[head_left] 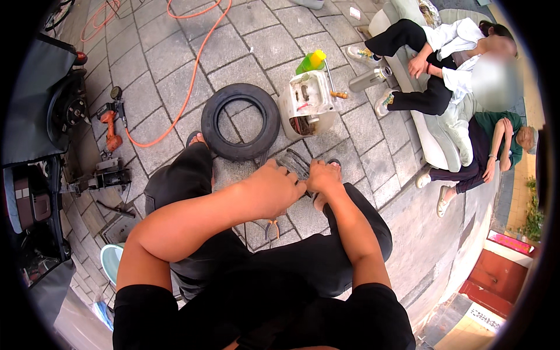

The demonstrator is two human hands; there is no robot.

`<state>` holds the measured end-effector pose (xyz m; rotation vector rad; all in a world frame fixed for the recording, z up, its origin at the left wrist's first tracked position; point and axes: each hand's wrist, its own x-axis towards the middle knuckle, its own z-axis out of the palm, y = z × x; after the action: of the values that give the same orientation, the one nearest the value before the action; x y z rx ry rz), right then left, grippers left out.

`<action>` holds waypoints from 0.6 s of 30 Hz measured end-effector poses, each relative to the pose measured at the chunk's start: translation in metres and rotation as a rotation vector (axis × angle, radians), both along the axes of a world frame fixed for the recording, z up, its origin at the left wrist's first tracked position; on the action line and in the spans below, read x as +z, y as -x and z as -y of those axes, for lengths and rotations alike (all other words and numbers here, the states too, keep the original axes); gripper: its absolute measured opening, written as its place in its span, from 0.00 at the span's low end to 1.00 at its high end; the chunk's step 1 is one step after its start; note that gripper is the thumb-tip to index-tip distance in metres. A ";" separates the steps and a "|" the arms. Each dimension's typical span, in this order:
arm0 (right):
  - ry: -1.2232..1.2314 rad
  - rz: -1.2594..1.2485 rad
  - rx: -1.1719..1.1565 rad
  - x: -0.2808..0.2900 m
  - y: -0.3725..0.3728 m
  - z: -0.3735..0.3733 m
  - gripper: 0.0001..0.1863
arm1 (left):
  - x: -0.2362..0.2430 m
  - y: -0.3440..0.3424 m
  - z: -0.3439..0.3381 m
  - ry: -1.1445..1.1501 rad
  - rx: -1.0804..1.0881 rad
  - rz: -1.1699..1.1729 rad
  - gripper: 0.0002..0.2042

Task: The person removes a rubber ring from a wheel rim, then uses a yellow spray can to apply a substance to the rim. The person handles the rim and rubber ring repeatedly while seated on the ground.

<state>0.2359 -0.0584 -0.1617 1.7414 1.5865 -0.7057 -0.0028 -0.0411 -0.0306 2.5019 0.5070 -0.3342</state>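
Both my hands meet low over the paving between my legs, fingers curled. My left hand point(275, 189) and my right hand point(324, 177) are closed on a dark, looped rubbery piece point(296, 161); its kind is not clear and my fingers hide part of it. Just beyond my left hand lies a black tyre point(268, 125), flat on the ground. A white cut-open plastic container point(286, 119) with tools and small parts in it stands right of the tyre. Below my left hand, pliers with orange-and-black handles point(272, 230) lie on the paving.
At left stands a motor scooter point(41, 116), partly cut off. Near it lie an orange-red power tool point(109, 127) and an orange hose point(185, 105). A green bottle with yellow cap point(312, 61) and a metal flask point(370, 79) stand beyond. Two people sit on a sofa point(434, 140) at right.
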 end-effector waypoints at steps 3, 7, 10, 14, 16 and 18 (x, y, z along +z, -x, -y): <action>-0.460 -0.324 -0.245 0.043 0.007 -0.071 0.29 | 0.010 0.006 -0.003 0.009 0.038 0.054 0.32; -0.981 -0.416 -0.271 0.042 -0.012 -0.198 0.25 | 0.015 0.009 -0.008 0.039 0.053 0.111 0.31; -0.981 -0.246 -0.266 0.043 -0.008 -0.266 0.28 | 0.019 0.011 -0.011 0.063 0.076 0.110 0.29; -0.758 -0.214 -0.119 0.021 -0.024 -0.305 0.31 | 0.013 0.012 -0.007 0.019 0.124 0.161 0.27; -0.778 -0.206 -0.073 0.024 -0.027 -0.303 0.32 | 0.007 0.010 -0.006 -0.008 0.140 0.168 0.26; -0.841 -0.236 -0.089 0.043 -0.029 -0.287 0.33 | 0.004 0.006 -0.006 -0.044 0.137 0.149 0.26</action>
<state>0.2653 0.2287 -0.1182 2.3878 2.1734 -0.2853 -0.0086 -0.0346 -0.0269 2.4940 0.6271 -0.0832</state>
